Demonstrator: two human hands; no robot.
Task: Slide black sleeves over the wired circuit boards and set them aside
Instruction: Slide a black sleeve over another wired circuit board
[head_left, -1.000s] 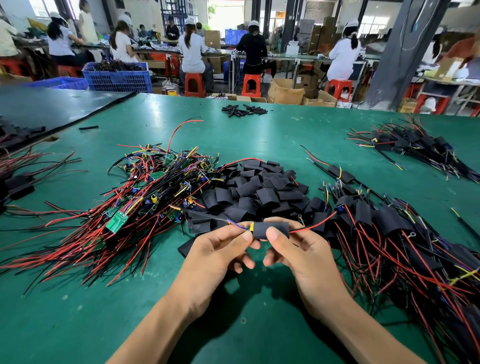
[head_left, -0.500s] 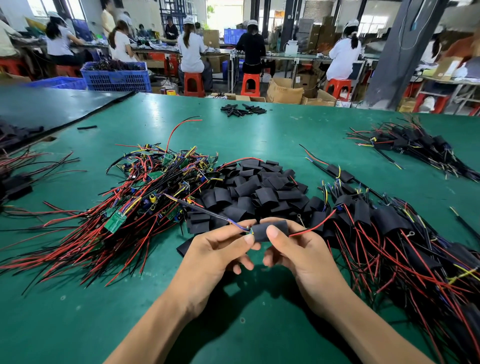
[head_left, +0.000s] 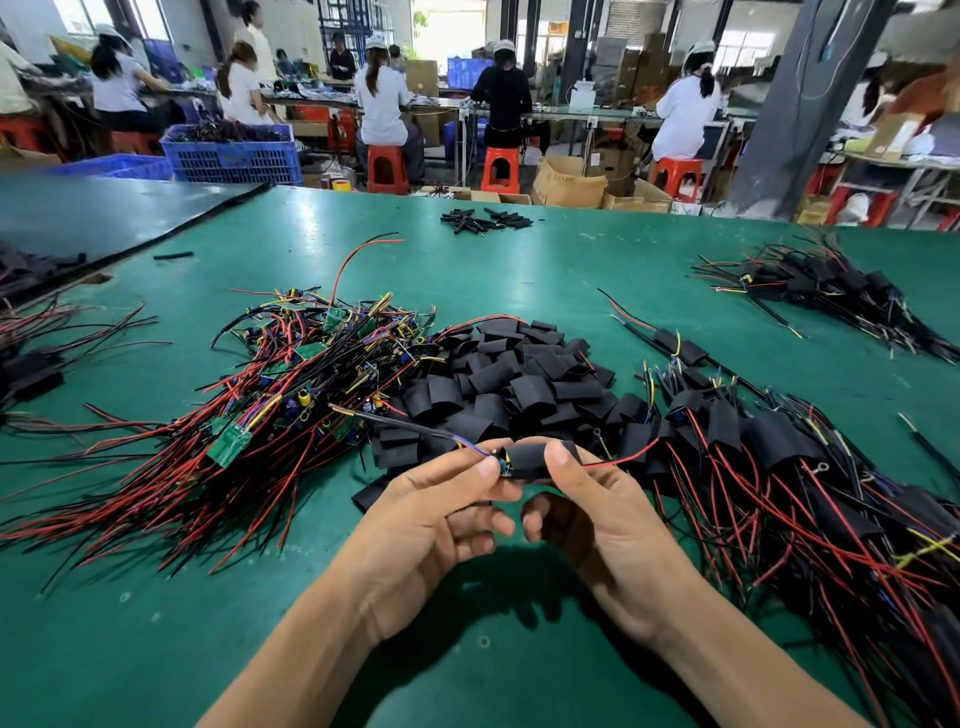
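Nearly sleeved: board held between both hands

A black sleeve (head_left: 537, 461) is pinched by the right hand (head_left: 597, 519), thumb on top. The wired circuit board (head_left: 503, 464) showing at its open end is pinched by the left hand (head_left: 431, 514). Both are held just above the green surface (head_left: 156, 649). If the sleeve is pushed crookedly, components could be caught at its mouth or the red wire (head_left: 623, 458) strained. Loose sleeves (head_left: 514, 374) are heaped just beyond the hands, bare boards (head_left: 291, 395) lie left and finished ones (head_left: 779, 467) right. Workers are seated at benches far behind.
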